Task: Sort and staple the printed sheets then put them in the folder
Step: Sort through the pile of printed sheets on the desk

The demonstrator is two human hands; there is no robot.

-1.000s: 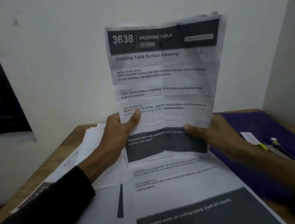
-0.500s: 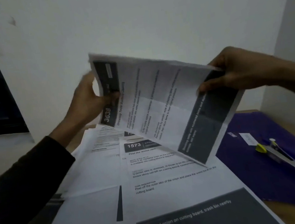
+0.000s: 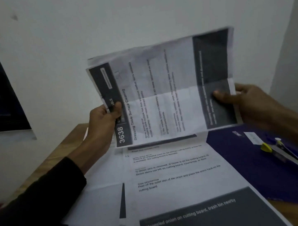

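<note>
A printed sheet [image 3: 164, 92] headed "3638 – Dressing Table Surface Cleaning" is held up sideways above the table [image 3: 68, 147]. The left hand [image 3: 103, 126] pinches its header end, thumb across the front; the right hand [image 3: 244, 104] grips the other end, thumb on the dark block. Below lie loose sheets [image 3: 171, 181] — the top one about peeling an onion. To their right an open purple folder [image 3: 244, 161] shows its metal clip [image 3: 288, 155] with a yellow tab.
</note>
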